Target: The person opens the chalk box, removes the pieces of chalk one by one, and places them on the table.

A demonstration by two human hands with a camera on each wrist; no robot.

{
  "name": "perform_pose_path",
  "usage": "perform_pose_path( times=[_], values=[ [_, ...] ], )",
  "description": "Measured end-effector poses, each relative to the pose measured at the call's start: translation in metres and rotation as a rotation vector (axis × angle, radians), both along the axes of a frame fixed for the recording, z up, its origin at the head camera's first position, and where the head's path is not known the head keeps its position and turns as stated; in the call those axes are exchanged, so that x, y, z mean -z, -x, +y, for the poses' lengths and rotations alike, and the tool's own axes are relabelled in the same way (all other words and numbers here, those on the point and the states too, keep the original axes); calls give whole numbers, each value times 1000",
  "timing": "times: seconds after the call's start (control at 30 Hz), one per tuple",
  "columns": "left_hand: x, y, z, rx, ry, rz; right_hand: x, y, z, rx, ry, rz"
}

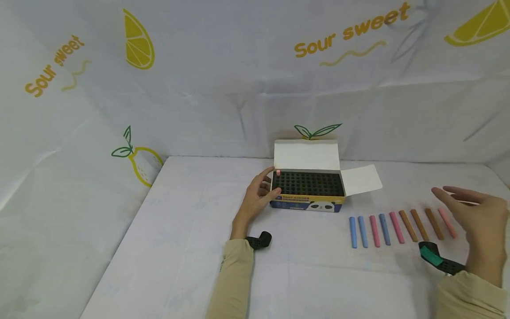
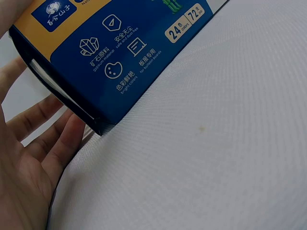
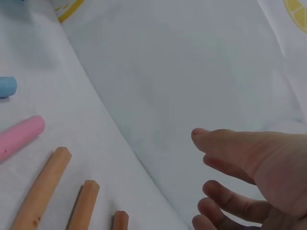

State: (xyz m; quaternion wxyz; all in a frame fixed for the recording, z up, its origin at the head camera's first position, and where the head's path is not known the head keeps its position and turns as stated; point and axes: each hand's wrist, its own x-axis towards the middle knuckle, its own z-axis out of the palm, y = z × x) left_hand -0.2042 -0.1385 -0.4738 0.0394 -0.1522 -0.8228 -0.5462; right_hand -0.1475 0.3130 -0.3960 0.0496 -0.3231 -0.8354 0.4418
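At the middle back of the table stands a chalk box (image 1: 307,203), its lid (image 1: 307,155) raised and a side flap (image 1: 361,180) folded out. One pink chalk (image 1: 278,172) pokes up from the back left corner of its black holed insert (image 1: 310,183). My left hand (image 1: 255,195) grips the box's left end, thumb at the front corner. Several chalk sticks lie in a row to the right: blue (image 1: 353,232), deep pink (image 1: 375,231), brown (image 1: 408,226) and light pink (image 1: 447,223). Beside the row's right end, my right hand (image 1: 484,217) is raised with nothing between its fingers.
A white cloth covers the table (image 1: 179,248). Behind it hangs a white cloth backdrop (image 1: 223,79) with lemon prints, close to the raised lid. Each wrist carries a black strap mount, the left mount (image 1: 260,240) hanging near the tabletop.
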Motion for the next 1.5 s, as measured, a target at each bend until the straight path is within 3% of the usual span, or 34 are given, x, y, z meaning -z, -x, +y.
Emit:
perform_pose_path(
  times=[0.33, 0.73, 0.93, 0.97, 1.03, 1.33, 1.5],
  values=[
    [1, 0, 0, 0, -5, -19, -4, 4, -14, -150, -31, 176],
    [1, 0, 1, 4, 0, -4, -24, 8, -47, -255, -45, 196],
    [2, 0, 0, 7, 0, 4, -34, 11, -65, -297, 0, 296],
    [-4, -3, 0, 13, 2, -6, -35, 12, -67, -307, 12, 316],
    [-4, -3, 0, 14, 3, -5, -37, 14, -74, -331, 14, 341],
    [2, 0, 0, 3, -6, -7, -45, 25, -118, -408, -14, 418],
    [1, 0, -1, 5, 3, -1, -45, 31, -145, -472, -66, 516]
  ],
)
